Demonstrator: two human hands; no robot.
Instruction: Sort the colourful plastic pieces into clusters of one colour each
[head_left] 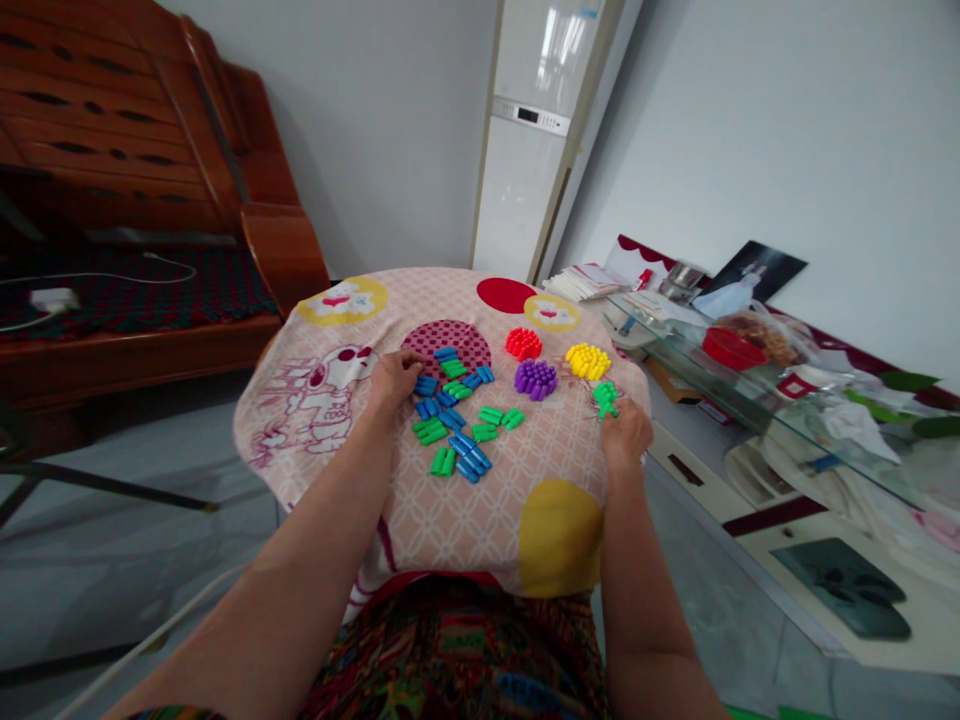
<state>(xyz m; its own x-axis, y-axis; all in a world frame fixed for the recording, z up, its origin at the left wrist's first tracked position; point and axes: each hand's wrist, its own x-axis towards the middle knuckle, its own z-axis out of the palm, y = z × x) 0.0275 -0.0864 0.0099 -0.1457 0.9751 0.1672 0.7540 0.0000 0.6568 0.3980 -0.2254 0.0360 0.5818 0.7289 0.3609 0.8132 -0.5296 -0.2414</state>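
Note:
Small rounded plastic pegs in several colours lie on a patterned cloth. My left hand [397,379] rests at the left of the loose pegs, its fingers curled together beside a blue peg group [426,386]; whatever is in its fingertips is too small to make out. My right hand [628,432] is closed at the right edge of the table, fingertips at a green peg cluster [604,394], pinching a green peg. Tight clusters of red pegs [523,344], purple pegs [535,379] and yellow pegs [588,361] stand upright nearby. Green pegs [430,431] and blue pegs [469,458] lie flat mid-table.
The cloth [450,520] covers a small round table. A wooden bench [135,130] stands at the left, and a white floor-standing unit [517,180] at the back. On the right, a glass-topped cabinet [720,400] carries a red bowl [731,348], papers and bags.

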